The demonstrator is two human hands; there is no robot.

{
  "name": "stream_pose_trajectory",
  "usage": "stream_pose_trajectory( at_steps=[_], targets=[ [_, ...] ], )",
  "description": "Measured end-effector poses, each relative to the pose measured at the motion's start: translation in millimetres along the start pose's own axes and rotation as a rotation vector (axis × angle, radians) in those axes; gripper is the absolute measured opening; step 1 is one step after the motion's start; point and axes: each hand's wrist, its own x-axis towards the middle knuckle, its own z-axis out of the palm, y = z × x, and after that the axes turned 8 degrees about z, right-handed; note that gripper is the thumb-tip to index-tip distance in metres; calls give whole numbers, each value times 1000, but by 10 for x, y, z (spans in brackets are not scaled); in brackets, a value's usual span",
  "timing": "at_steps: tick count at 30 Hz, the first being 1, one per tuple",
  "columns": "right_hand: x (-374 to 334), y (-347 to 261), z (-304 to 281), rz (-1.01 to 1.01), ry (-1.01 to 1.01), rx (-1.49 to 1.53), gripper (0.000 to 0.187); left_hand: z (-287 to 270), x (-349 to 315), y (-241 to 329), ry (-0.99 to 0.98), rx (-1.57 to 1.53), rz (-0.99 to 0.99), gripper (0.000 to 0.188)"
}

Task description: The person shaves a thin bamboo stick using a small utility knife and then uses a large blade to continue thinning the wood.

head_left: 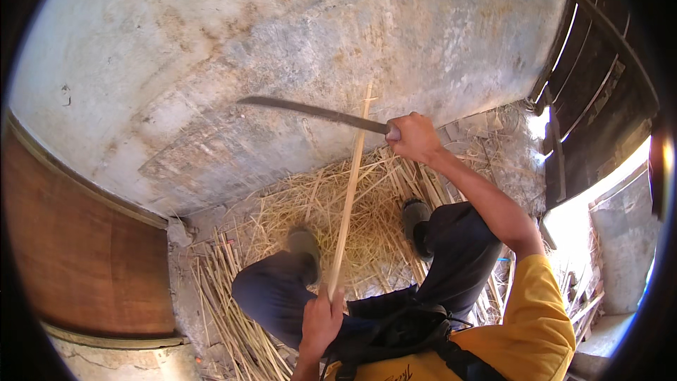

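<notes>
My left hand is closed round the lower end of a long, pale bamboo strip, which slants up and away from my lap. In my right hand is the handle of a machete. Its long, dark, slightly curved blade points left and crosses the strip near the far end. Whether the edge touches the strip, I cannot tell. A few thin splinters stick out at the strip's tip, just beyond the blade.
Loose shavings cover the floor around my shoes. A bundle of thin strips lies at the left, more beside my right leg. A stained wall rises in front; a brown wooden panel stands left, dark boards right.
</notes>
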Motion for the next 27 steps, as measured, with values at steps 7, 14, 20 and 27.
stream_pose_trajectory(
  at_steps=[7,14,20,27],
  targets=[
    [-268,-370,-181,-87,-156,81,19,4,178,-12,144,-76,64,32],
    [-344,-432,-206,-114,-126,550,34,-16,179,-72,218,-113,109,31],
    [-332,-511,-333,159,-465,905,41,-75,184,-149,125,-186,26,34],
    [-393,-573,-346,360,-451,1086,37,-213,331,-124,48,-207,86,19]
  ],
)
